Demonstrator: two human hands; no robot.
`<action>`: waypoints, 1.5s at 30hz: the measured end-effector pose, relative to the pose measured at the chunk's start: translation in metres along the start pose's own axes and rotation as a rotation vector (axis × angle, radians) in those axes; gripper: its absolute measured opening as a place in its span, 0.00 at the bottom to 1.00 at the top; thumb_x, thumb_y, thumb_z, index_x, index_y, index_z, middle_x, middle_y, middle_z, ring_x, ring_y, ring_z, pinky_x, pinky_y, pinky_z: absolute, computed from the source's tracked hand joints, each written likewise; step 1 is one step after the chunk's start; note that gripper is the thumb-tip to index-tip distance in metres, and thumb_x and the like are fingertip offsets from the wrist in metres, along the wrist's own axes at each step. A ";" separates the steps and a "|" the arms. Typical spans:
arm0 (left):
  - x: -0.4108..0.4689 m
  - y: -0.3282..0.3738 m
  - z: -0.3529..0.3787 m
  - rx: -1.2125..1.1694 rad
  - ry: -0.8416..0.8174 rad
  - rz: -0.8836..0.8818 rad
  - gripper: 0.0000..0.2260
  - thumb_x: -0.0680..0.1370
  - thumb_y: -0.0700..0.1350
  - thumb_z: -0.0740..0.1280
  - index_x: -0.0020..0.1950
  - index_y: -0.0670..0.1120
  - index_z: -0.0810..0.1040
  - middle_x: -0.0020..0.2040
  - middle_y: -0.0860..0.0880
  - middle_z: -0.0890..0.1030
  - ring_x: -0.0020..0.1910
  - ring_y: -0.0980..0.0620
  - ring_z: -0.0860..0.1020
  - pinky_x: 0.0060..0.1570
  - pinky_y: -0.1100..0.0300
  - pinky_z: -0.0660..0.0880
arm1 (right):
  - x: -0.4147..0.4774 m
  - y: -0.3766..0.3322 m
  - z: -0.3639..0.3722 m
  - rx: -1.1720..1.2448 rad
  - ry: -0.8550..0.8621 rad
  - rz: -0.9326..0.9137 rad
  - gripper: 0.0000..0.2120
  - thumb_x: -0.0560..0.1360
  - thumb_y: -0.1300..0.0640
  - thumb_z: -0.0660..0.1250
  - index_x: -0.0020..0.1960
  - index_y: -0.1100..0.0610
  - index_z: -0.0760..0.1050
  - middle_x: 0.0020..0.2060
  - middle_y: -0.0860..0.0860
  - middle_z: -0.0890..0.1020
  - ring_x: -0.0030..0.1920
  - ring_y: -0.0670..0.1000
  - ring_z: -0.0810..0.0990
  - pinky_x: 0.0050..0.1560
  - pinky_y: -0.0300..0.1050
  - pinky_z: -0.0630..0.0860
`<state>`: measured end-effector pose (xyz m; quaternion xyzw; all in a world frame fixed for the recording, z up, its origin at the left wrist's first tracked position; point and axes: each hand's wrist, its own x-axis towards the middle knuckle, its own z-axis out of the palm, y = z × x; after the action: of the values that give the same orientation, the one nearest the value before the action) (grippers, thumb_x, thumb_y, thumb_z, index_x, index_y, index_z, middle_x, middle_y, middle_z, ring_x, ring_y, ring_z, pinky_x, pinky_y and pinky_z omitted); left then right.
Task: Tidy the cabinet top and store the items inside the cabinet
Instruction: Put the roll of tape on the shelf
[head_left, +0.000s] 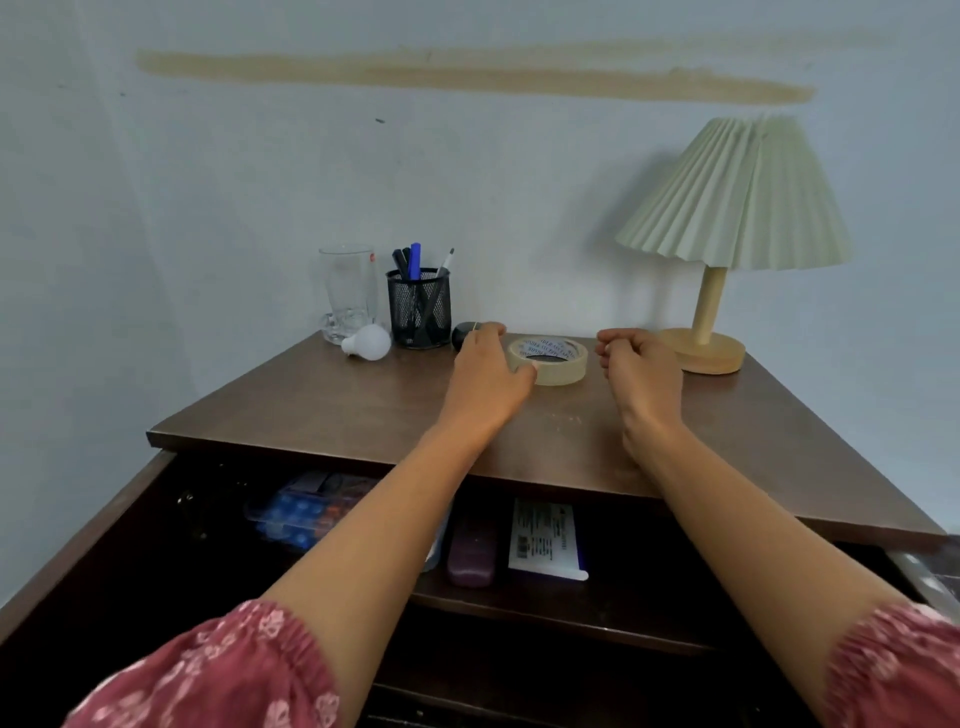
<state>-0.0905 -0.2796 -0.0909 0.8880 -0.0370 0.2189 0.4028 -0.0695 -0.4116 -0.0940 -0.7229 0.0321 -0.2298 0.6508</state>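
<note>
A roll of beige masking tape (558, 361) lies flat on the brown cabinet top (311, 405). My left hand (485, 374) reaches to the tape's left side. Its thumb touches the tape's front rim, and its fingertips lie beside a small black round object (461, 335). My right hand (641, 369) hovers just right of the tape with its fingers curled in and nothing in it. Below the top, the cabinet is open. On its shelf (597, 603) lie a blue plastic box (291, 514), a purple case (471, 556) and a white packet (545, 540).
At the back left stand a clear glass mug (347, 291), a white light bulb (368, 343) and a black mesh pen holder (418, 306) with several pens. A pleated table lamp (727, 208) stands at the back right. The open cabinet door (78, 551) juts out on the left.
</note>
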 end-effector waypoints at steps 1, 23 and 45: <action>0.008 -0.002 0.004 -0.005 -0.001 -0.031 0.25 0.76 0.43 0.66 0.70 0.40 0.63 0.69 0.42 0.67 0.68 0.46 0.67 0.63 0.60 0.64 | 0.008 0.003 0.001 -0.025 -0.001 0.006 0.12 0.75 0.62 0.56 0.50 0.56 0.77 0.46 0.51 0.79 0.47 0.48 0.75 0.53 0.43 0.72; 0.037 -0.016 0.036 -0.224 -0.052 -0.130 0.33 0.67 0.41 0.76 0.67 0.40 0.66 0.65 0.46 0.74 0.62 0.50 0.72 0.55 0.65 0.65 | 0.042 0.021 0.014 -0.062 -0.199 0.098 0.09 0.75 0.60 0.59 0.41 0.52 0.76 0.46 0.50 0.79 0.54 0.51 0.77 0.63 0.52 0.73; -0.104 0.003 -0.009 -0.330 0.016 0.054 0.40 0.63 0.48 0.78 0.70 0.43 0.64 0.67 0.47 0.72 0.61 0.57 0.72 0.56 0.71 0.65 | -0.092 -0.004 -0.039 0.148 0.036 0.061 0.14 0.74 0.63 0.60 0.56 0.57 0.78 0.54 0.53 0.80 0.55 0.49 0.77 0.58 0.42 0.73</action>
<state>-0.1884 -0.2866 -0.1275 0.8066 -0.0931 0.2277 0.5374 -0.1669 -0.4152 -0.1155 -0.6674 0.0486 -0.2244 0.7084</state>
